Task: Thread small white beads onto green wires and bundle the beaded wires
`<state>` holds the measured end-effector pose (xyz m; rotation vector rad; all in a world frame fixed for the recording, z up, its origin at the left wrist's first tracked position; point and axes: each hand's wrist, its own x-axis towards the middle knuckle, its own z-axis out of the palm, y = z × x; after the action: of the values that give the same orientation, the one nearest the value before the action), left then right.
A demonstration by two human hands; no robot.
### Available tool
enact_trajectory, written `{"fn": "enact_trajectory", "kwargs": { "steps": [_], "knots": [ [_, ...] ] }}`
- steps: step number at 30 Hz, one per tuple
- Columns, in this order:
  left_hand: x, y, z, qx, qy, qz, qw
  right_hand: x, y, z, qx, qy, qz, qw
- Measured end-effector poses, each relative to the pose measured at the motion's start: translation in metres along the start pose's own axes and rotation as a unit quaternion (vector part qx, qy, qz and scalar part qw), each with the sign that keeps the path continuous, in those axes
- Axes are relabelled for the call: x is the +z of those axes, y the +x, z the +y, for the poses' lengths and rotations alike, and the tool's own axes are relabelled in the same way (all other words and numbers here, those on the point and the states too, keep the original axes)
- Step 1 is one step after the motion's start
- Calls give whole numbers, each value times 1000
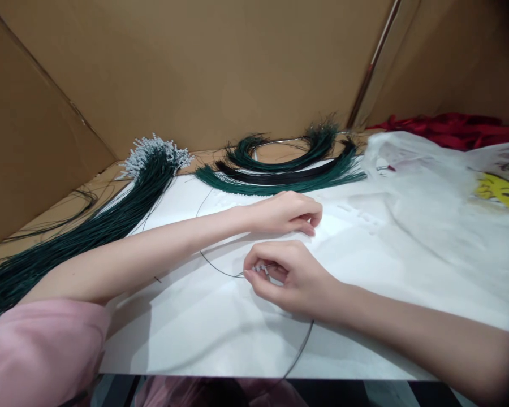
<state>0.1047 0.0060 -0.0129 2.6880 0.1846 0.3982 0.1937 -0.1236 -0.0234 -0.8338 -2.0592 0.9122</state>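
My right hand [294, 280] is above the white board [186, 328], thumb and forefinger pinched on a thin dark cord [218, 271]. Small pale beads [261, 268] sit on the cord inside the curl of its fingers. One stretch of cord loops out to the left, and another hangs below the wrist over the board's front edge. Just beyond, my left hand [286, 213] rests low over the board, its fingers curled in and closed. Whatever they may hold is hidden. Several tiny white pieces [241, 199] lie past the left forearm.
A thick bundle of dark green cords [106, 226] with pale beaded ends [152, 155] lies at left. Curved bundles of green [275, 189] and black cord [280, 176] are at the back. A translucent plastic bag [441, 226] and red fabric [453, 130] occupy the right; cardboard walls [220, 68] stand behind.
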Motion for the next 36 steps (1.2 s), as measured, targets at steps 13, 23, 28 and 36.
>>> {"fn": "enact_trajectory", "kwargs": {
  "steps": [13,23,28,36],
  "knots": [
    [-17,-15,-9,-58,26,-14,998,0,-1,2,10,8,3,1000],
    [-39,-40,-18,-99,45,13,994,-2,-1,1,21,4,-2,1000],
    [-40,-50,-24,-125,29,28,991,-2,-2,0,24,5,-10,1000],
    [-54,-60,-6,-151,-60,136,977,-3,-2,0,22,8,0,1000]
  ]
}}
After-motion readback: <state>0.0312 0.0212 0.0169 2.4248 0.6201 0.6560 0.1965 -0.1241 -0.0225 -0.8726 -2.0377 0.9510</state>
